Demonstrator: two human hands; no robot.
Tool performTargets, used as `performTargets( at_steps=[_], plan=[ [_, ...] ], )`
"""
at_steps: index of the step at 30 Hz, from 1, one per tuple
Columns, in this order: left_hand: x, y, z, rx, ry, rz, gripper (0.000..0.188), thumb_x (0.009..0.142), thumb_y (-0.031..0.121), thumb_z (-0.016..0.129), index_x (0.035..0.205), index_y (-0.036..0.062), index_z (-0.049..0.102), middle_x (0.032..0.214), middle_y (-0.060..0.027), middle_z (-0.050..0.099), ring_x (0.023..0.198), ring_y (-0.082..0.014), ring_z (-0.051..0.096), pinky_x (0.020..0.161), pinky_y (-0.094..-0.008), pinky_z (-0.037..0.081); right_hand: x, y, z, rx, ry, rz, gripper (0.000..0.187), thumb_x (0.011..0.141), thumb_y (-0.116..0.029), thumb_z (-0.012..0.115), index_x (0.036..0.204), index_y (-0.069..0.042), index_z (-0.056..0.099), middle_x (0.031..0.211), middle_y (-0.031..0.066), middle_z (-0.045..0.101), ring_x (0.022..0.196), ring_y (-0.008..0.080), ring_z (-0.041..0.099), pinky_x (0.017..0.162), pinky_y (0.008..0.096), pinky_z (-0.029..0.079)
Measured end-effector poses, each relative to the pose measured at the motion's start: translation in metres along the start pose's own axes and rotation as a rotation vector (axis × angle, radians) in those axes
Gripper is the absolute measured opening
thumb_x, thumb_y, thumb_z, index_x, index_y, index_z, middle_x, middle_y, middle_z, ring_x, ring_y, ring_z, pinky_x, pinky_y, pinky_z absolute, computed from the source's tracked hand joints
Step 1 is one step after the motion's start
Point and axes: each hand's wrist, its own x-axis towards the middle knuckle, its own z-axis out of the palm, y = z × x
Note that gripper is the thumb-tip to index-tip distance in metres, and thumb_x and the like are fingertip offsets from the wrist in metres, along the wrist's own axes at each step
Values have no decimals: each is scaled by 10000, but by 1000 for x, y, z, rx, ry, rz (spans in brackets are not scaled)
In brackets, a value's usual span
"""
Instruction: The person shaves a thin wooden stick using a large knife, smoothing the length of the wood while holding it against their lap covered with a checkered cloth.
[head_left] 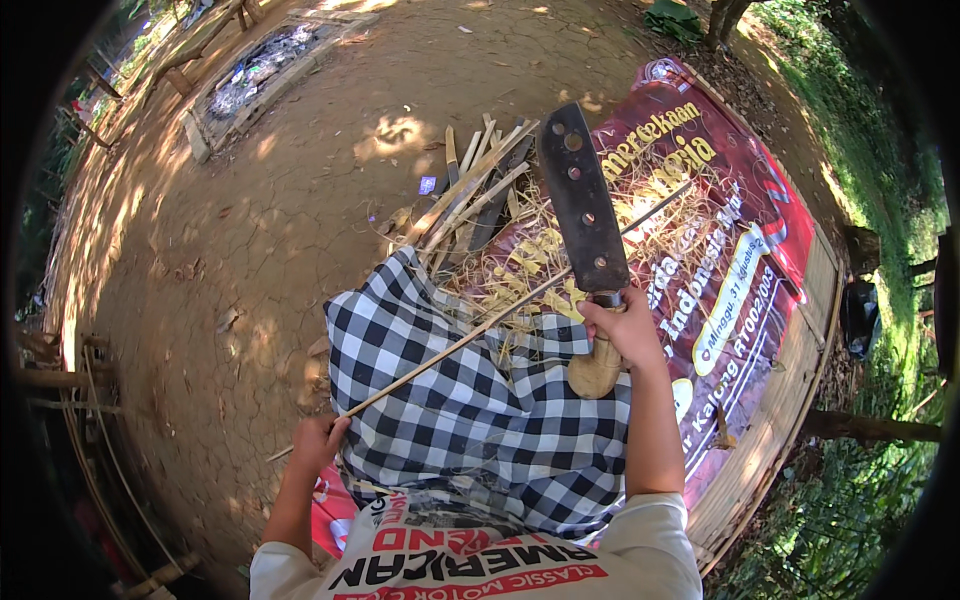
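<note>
My left hand (318,443) is closed around the lower end of a long thin bamboo stick (450,348). The stick slants up to the right across my lap and passes behind the blade of a broad cleaver (582,195). My right hand (627,328) grips that cleaver at the top of its rounded wooden handle. Its dark, wide blade points away from me and carries a row of round holes or studs. Whether blade and stick touch, I cannot tell. A black-and-white checkered cloth (450,410) covers my lap beneath both hands.
Pale curled shavings (655,205) lie on a dark red printed banner (790,235) over a bamboo platform (770,440) to the right. Split bamboo strips (465,195) are piled beyond my knees. Brown bare ground (230,270) spreads leftward to a framed ash pit (265,70).
</note>
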Motion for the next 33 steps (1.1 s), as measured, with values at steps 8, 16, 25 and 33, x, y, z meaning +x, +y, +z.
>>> performTargets(
  at_steps=[8,16,25,33],
  plan=[
    [11,-17,9,-54,38,101,298,863,232,651,705,-19,625,602,-227,557,549,-409,565,489,-423,417,-18,30,-12,89,-15,243,251,759,-11,739,873,13,517,662,80,575,518,150,571,467,305,491],
    [11,-27,12,-9,37,132,308,852,254,659,681,1,615,594,-214,553,543,-408,560,487,-427,417,-49,25,22,-51,-181,384,202,794,-84,743,848,16,577,647,61,587,523,145,573,514,298,462],
    [16,-37,23,-8,106,201,352,847,284,662,638,13,579,594,-202,553,544,-407,554,490,-436,419,-27,23,10,-16,62,330,160,818,-58,698,830,6,552,604,81,575,492,176,577,475,319,490],
    [24,-48,17,18,50,245,392,842,310,671,613,15,552,558,-201,528,517,-399,548,477,-437,411,-47,25,-9,119,95,498,218,777,-31,734,858,-2,533,633,88,572,493,186,575,471,337,499]
  ],
)
